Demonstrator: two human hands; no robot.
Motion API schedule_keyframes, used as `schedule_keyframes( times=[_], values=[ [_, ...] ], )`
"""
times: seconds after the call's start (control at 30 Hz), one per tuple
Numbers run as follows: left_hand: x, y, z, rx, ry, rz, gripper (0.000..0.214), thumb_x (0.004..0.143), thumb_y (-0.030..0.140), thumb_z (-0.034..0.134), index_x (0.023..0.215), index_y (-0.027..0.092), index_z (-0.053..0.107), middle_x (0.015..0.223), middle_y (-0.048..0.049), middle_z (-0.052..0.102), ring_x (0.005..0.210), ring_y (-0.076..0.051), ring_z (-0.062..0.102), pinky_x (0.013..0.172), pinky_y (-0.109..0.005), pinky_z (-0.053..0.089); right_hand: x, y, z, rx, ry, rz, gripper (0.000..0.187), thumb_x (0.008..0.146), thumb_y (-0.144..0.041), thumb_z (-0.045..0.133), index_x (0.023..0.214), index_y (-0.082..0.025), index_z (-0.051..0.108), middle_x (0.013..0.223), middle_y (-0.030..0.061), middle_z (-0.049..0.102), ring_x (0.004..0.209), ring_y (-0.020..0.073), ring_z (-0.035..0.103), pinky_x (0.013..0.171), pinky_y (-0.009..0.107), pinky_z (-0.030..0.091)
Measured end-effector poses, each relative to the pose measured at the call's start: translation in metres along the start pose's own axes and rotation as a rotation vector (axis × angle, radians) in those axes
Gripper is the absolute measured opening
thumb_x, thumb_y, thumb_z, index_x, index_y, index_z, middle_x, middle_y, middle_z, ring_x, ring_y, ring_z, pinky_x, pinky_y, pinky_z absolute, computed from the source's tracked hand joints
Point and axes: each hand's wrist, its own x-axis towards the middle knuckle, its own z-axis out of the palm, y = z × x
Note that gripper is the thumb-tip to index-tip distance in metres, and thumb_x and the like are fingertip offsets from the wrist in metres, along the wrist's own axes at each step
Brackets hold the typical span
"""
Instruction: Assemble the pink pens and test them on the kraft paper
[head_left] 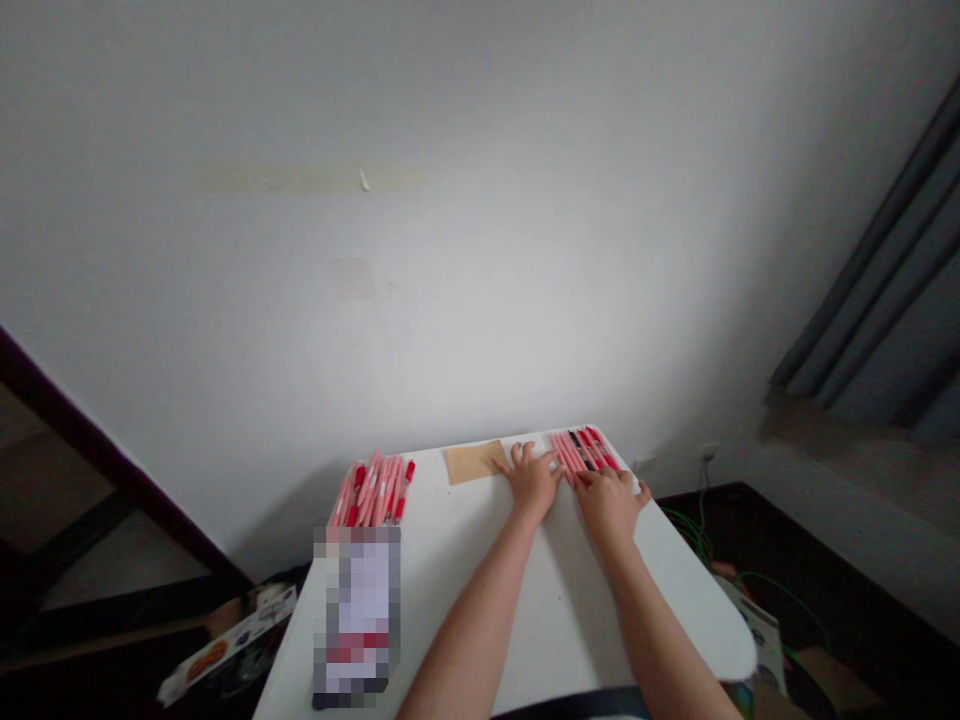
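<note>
At the far right of the white table [457,530], a row of pens [585,452] in pink, black and red, lying side by side. Left hand [531,482] spread wide, nothing visibly held, thumb side by the row's left edge, other edge near brown paper [472,463]. Right hand [609,500] half curled over the near ends; cannot tell whether gripping any. Likely light, stiff, smooth and prone to rolling; best held mid-barrel. At far left, a loose pile of pens [379,488]. Nearer, a pixelated item [364,610], impossible to identify as a container or not.
</note>
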Motion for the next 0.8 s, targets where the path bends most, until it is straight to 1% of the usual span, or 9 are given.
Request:
schedule_keyframes(
  times=[0.17, 0.3, 0.4, 0.53, 0.7, 0.8],
  values=[
    [0.0029, -0.0001, 0.0058, 0.003, 0.017, -0.005, 0.032, 0.084, 0.051, 0.051, 0.113, 0.046, 0.061, 0.133, -0.0006, 0.05, 0.129, -0.029, 0.032, 0.106, -0.075, 0.009, -0.0003, 0.0, -0.0019, -0.001, 0.014, -0.031, 0.032, 0.092, -0.036, 0.044, 0.092, -0.025, 0.075, 0.097, 0.0082, 0.068, 0.1, 0.026, 0.046, 0.099, 0.054, 0.014],
    [0.0045, 0.0024, 0.0051, 0.013, 0.003, -0.025, 0.036, 0.084, 0.052, 0.05, 0.118, 0.043, 0.059, 0.133, -0.0026, 0.05, 0.129, -0.028, 0.032, 0.105, -0.075, 0.009, 0.0001, -0.0007, -0.0046, 0.001, 0.014, -0.03, 0.034, 0.092, -0.035, 0.043, 0.089, -0.024, 0.075, 0.097, 0.0084, 0.069, 0.1, 0.0257, 0.046, 0.1, 0.054, 0.012],
    [0.0052, 0.0041, 0.0037, 0.02, -0.023, -0.029, 0.036, 0.084, 0.053, 0.05, 0.117, 0.044, 0.06, 0.135, -0.0017, 0.049, 0.129, -0.029, 0.032, 0.106, -0.075, 0.008, 0.0005, -0.0011, -0.0062, -0.008, 0.007, -0.023, 0.033, 0.091, -0.036, 0.044, 0.088, -0.024, 0.074, 0.096, 0.0082, 0.069, 0.1, 0.026, 0.046, 0.1, 0.053, 0.012],
    [0.0053, 0.0054, 0.0025, 0.018, -0.02, -0.025, 0.033, 0.084, 0.052, 0.05, 0.114, 0.047, 0.061, 0.135, -0.0004, 0.049, 0.129, -0.029, 0.032, 0.106, -0.075, 0.006, 0.0001, -0.0012, -0.0061, -0.014, 0.015, -0.045, 0.033, 0.092, -0.037, 0.043, 0.089, -0.024, 0.074, 0.095, 0.0071, 0.068, 0.102, 0.0265, 0.046, 0.1, 0.055, 0.012],
    [0.0042, 0.006, 0.0004, 0.036, -0.048, -0.034, 0.035, 0.084, 0.054, 0.049, 0.116, 0.048, 0.059, 0.137, 0.0003, 0.048, 0.13, -0.029, 0.031, 0.107, -0.073, 0.008, 0.0006, -0.001, -0.0032, -0.006, 0.025, -0.032, 0.03, 0.091, -0.039, 0.046, 0.095, -0.026, 0.073, 0.106, 0.0074, 0.065, 0.104, 0.0265, 0.046, 0.101, 0.055, 0.014],
    [0.004, 0.0047, 0.0012, 0.038, -0.036, -0.023, 0.035, 0.083, 0.055, 0.05, 0.116, 0.049, 0.059, 0.137, 0.0005, 0.048, 0.13, -0.029, 0.032, 0.107, -0.073, 0.01, 0.0005, -0.0011, -0.003, -0.001, 0.014, -0.036, 0.03, 0.091, -0.039, 0.047, 0.096, -0.027, 0.073, 0.109, 0.0083, 0.065, 0.105, 0.0266, 0.046, 0.101, 0.055, 0.015]
  ],
)
